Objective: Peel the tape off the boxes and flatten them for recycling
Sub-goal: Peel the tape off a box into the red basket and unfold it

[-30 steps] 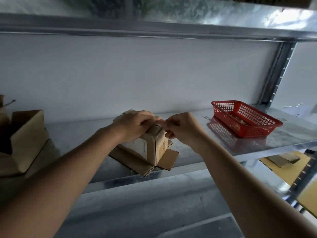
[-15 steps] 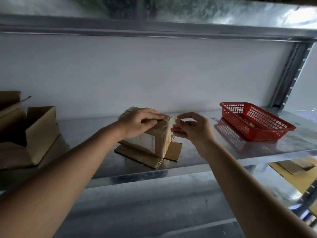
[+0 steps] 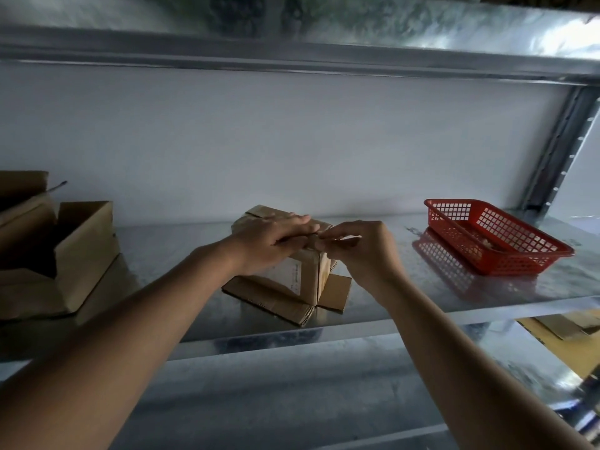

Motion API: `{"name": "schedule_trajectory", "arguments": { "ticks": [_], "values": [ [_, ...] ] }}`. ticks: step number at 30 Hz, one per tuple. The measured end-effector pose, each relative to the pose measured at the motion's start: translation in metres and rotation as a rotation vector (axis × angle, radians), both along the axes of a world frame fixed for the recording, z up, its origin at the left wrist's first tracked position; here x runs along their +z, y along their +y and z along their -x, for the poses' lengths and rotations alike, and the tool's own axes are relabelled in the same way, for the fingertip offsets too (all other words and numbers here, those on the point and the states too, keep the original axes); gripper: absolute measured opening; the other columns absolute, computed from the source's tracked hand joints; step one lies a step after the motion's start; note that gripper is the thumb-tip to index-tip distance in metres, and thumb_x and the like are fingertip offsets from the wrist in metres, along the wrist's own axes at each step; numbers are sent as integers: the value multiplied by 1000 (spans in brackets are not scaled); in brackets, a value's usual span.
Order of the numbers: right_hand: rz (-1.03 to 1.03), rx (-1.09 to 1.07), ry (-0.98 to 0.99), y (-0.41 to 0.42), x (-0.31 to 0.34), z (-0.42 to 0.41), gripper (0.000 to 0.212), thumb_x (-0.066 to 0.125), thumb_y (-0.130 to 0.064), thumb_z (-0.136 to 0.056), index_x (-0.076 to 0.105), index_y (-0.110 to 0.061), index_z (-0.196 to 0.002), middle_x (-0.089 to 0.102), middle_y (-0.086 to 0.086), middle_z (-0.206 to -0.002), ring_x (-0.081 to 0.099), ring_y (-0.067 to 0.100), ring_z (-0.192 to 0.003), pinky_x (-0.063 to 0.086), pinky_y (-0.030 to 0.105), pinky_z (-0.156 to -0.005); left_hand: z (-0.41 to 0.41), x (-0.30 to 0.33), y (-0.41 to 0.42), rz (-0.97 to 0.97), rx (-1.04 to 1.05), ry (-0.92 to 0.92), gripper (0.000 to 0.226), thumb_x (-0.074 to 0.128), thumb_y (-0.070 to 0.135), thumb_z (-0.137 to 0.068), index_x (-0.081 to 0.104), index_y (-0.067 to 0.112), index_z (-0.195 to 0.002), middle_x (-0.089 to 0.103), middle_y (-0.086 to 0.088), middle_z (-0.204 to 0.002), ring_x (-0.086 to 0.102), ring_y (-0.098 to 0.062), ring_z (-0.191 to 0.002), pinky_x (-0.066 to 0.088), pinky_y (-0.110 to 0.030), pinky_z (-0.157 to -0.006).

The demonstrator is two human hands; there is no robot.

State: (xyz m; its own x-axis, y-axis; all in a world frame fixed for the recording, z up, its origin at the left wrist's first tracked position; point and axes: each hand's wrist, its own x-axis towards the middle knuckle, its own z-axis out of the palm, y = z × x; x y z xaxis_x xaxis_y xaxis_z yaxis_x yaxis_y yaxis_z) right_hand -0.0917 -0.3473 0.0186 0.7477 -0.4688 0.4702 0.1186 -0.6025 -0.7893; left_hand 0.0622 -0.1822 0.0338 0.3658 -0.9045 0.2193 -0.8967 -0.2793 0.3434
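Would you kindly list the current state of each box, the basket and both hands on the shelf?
small box: upright on the shelf, top closed, bottom flaps splayed out flat.
left hand: flat on the box top, fingers straight, pressing it down.
right hand: fingers curled, pinching at the box's top right edge, probably the tape.
large box: open, at the left.
red basket: upright at the right; contents unclear.

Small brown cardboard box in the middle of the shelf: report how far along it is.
Done: the small brown cardboard box has its bottom flaps splayed on the metal shelf. In hand: left hand presses its top; right hand pinches at the top edge, probably tape. Left: flattening it, then the open cardboard box on the left.
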Motion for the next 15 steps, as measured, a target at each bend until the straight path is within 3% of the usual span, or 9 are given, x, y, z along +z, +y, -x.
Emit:
{"name": "schedule_trajectory", "arguments": {
  "ticks": [2,4,6,9,10,12,15],
  "values": [
    [32,-4,-1,0,3,-1,17,87,-22,-82,77,-34,-76,75,-10,-69,73,9,-58,60,29,-56,-2,-1,0,-2,-7,-29,53,33,63,-103,42,46,-153,29,18,-165,19,-3,-154,14,-39,-128],
    [114,27,15,1,5,-1,20,82,-22,-86,74,-36,-74,73,-8,-65,71,9,-56,61,27,-56,-4,-1,0,1,-9,-39,61,26,72,-101,42,46,-153,30,18,-165,20,-2,-153,16,-40,-128],
    [146,81,35,1,6,0,27,76,-15,-90,72,-35,-74,73,-7,-65,72,9,-58,61,26,-57,-8,-1,-2,10,-6,-38,60,24,71,-102,42,46,-153,31,18,-165,22,0,-152,19,-40,-127],
    [-1,122,9,-2,5,1,25,75,-7,-90,74,-30,-80,75,1,-69,75,18,-63,64,36,-63,-10,-1,-7,-6,0,-43,59,24,70,-103,41,47,-154,30,20,-165,22,0,-153,19,-41,-128],
    [-66,129,-10,-3,4,2,21,79,-8,-88,74,-29,-89,76,3,-72,75,21,-65,64,38,-64,-10,-1,-8,-15,4,-43,60,23,72,-102,40,48,-154,29,20,-165,21,-1,-153,18,-41,-128],
    [-177,128,-42,-5,2,4,33,87,-17,-81,70,-29,-106,78,4,-75,76,24,-67,65,40,-66,-9,-2,-9,-26,12,-39,60,23,72,-101,39,48,-154,27,20,-166,19,-1,-153,15,-40,-128],
    [-27,-21,-53,-3,-1,1,23,89,-37,-77,74,-28,-92,76,-8,-71,73,10,-63,60,25,-62,-7,-1,-11,-22,12,-21,56,29,64,-103,40,44,-155,26,18,-167,18,-2,-154,13,-39,-129]
  ]
}}
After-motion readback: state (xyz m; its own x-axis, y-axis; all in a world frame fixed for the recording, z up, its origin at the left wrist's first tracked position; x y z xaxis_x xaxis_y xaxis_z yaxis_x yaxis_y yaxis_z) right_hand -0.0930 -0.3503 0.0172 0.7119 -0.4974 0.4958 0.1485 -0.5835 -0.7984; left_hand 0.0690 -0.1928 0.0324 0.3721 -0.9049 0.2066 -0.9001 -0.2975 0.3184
